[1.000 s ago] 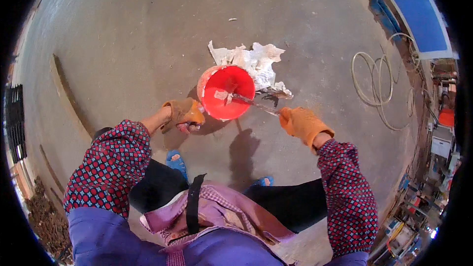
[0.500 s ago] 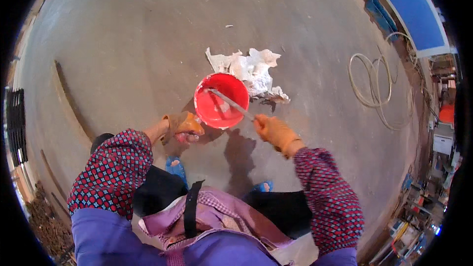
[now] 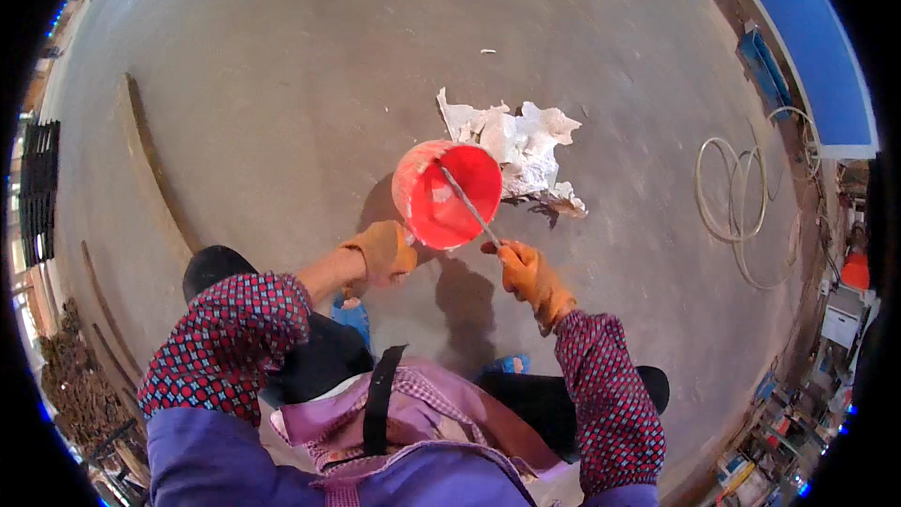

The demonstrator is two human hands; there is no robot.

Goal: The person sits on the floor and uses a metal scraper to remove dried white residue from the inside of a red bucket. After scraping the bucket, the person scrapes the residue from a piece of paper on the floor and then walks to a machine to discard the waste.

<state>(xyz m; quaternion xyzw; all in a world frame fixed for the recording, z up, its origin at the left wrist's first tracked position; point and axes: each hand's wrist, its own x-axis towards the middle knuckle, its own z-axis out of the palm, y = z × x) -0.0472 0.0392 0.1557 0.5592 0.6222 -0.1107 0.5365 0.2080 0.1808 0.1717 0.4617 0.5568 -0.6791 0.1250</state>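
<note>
A red bucket [image 3: 413,174] with whitish residue on its outside leans over on the floor, its mouth tipped toward the right. My left hand [image 3: 385,253], in an orange-tan glove, is closed at the bucket's lower left rim. In an orange glove, my right hand [image 3: 535,282] grips a thin grey stick-like tool [image 3: 467,199]. The tool's far end reaches into the bucket, against the upper inner wall; its exact kind is unclear. Beyond the bucket's right side lies a crumpled, torn white sheet-like scrap [image 3: 530,141].
A coiled pale hose [image 3: 704,188] lies on the floor at right, near a blue panel [image 3: 807,47] and a blue trough [image 3: 765,66]. Cluttered goods line the right edge. A long curved strip [image 3: 150,164] lies at left. Blue slippers [image 3: 352,319] are on my feet.
The bucket has tipped further, showing more of its outer left wall. My right hand has drawn slightly down with the tool. The whole view has shifted a little.
</note>
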